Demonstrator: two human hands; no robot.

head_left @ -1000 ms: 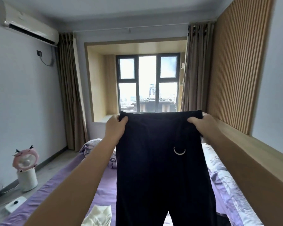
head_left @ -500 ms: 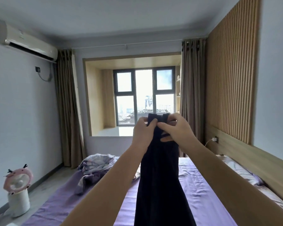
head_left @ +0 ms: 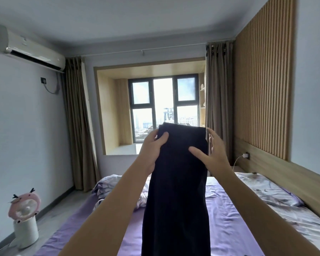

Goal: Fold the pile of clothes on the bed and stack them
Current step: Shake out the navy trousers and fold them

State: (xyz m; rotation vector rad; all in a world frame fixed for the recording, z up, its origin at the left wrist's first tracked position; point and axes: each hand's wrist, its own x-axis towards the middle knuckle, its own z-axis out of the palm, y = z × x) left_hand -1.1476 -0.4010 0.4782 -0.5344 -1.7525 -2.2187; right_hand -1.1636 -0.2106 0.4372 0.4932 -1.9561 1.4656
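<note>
A pair of dark navy trousers [head_left: 177,182] hangs in front of me, folded lengthwise into a narrow strip above the purple bed [head_left: 229,228]. My left hand [head_left: 151,150] grips the top left corner of the waistband, thumb on the front and fingers behind. My right hand [head_left: 216,156] is at the strip's right edge near the top. Its thumb lies on the front of the fabric and its fingers are straight beside the edge. The lower legs of the trousers run out of the frame at the bottom.
A crumpled floral quilt [head_left: 107,187] lies at the far left of the bed and a floral pillow [head_left: 266,191] along the right. A wooden headboard ledge [head_left: 284,174] runs down the right side. A pink fan [head_left: 24,206] stands on the floor at left.
The trousers went from spread wide by the waistband to folded lengthwise. My hands, together half a second ago, have parted to the strip's two edges.
</note>
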